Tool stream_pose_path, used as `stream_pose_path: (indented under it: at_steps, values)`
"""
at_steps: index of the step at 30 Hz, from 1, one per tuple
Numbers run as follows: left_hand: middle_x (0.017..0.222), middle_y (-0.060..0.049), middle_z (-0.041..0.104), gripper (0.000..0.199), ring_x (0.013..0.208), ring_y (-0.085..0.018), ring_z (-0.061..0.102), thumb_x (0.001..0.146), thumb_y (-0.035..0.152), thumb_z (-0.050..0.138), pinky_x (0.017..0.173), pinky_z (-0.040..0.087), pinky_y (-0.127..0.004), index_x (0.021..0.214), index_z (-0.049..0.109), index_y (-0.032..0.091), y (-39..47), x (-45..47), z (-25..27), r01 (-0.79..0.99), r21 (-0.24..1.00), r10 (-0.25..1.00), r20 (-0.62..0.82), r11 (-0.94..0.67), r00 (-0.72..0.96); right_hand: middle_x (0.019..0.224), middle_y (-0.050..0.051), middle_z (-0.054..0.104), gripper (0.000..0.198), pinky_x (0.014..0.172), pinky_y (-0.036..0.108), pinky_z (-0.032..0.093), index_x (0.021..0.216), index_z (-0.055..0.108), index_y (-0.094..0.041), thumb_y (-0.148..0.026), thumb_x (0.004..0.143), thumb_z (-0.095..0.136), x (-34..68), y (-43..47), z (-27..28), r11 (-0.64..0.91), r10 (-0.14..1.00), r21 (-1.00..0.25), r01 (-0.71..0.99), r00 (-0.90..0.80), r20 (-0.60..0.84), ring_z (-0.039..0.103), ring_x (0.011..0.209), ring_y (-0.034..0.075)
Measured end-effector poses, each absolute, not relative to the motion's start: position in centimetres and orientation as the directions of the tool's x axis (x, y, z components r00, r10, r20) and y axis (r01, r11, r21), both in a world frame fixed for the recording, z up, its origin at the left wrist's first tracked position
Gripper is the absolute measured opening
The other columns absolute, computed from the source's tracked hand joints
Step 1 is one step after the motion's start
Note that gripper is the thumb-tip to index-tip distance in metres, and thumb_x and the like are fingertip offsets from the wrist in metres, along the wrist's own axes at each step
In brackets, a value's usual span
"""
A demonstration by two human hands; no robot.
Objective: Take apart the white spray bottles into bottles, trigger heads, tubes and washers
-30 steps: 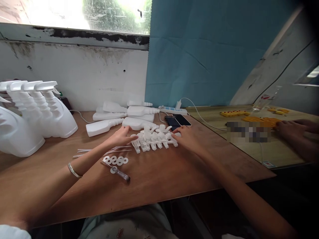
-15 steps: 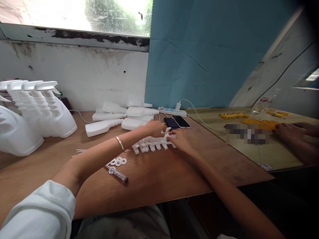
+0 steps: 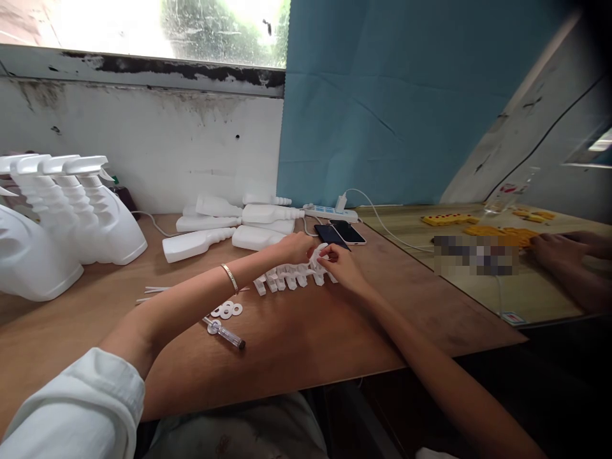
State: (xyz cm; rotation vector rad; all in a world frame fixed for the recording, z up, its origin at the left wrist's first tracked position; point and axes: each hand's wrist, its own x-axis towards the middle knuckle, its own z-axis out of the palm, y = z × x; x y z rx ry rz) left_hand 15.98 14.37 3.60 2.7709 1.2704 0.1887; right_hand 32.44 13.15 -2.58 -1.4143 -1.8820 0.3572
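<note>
A row of white trigger sprayer heads lies on the brown table. At the right end of the row, one sprayer head is lifted a little between my hands. My right hand pinches it from the right with thumb and fingers. From the left, my left hand closes on it with curled fingers, partly hidden behind the hand itself. Below my left forearm are several white ring washers and a screwdriver with a clear handle. Thin white tubes stick out beyond the forearm.
Empty white bottles lie at the back, and upright spray bottles stand at the left. Two phones and a power strip sit behind my hands. Another person's hand rests by yellow pieces on the right-hand table.
The sprayer head between my hands is tipped more upright. My left hand has shifted slightly down and my right fingers have closed in on the piece.
</note>
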Motion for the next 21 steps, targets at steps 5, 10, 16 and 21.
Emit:
stream_pose_path:
  at_steps: [5,10,16,21]
  values:
    - [0.077,-0.007,0.065,0.013,0.078,-0.023,0.060,0.066,0.019,0.055,0.064,0.042,-0.028,0.076,0.064,0.017,14.5,15.1,3.1,0.754,0.154,0.769,0.098,-0.639,0.631,0.088,0.004,0.064,0.016,0.066,0.028,0.047,0.082,0.055,-0.017,-0.028,0.069,0.057,32.3,13.0,-2.7,0.391,0.904,-0.664,0.638,-0.130,0.408,0.058,0.070,0.015]
    - [0.074,-0.006,0.063,0.014,0.075,-0.022,0.059,0.065,0.020,0.055,0.061,0.042,-0.027,0.076,0.063,0.017,13.9,14.6,3.6,0.776,0.167,0.792,0.062,-0.608,0.607,0.101,0.006,0.061,0.027,0.068,0.028,0.050,0.092,0.050,-0.018,-0.032,0.070,0.058,32.0,12.7,-2.7,0.432,0.889,-0.690,0.581,-0.145,0.435,0.059,0.077,0.014]
    - [0.078,-0.008,0.062,0.016,0.077,-0.025,0.059,0.064,0.021,0.056,0.059,0.041,-0.029,0.079,0.062,0.018,13.6,14.6,3.8,0.779,0.176,0.795,0.046,-0.602,0.604,0.100,0.007,0.061,0.021,0.070,0.029,0.049,0.095,0.047,-0.018,-0.030,0.077,0.046,32.0,12.6,-2.1,0.386,0.892,-0.663,0.642,-0.075,0.446,0.061,0.081,0.016]
    - [0.091,-0.008,0.062,0.024,0.084,-0.024,0.057,0.069,0.021,0.052,0.063,0.042,-0.028,0.091,0.058,0.019,13.3,14.4,3.9,0.768,0.179,0.789,0.121,-0.615,0.603,0.097,0.012,0.061,0.024,0.075,0.037,0.044,0.095,0.051,-0.015,-0.023,0.073,0.044,33.4,12.9,-1.8,0.160,0.913,-0.551,0.819,0.090,0.399,0.058,0.089,0.025]
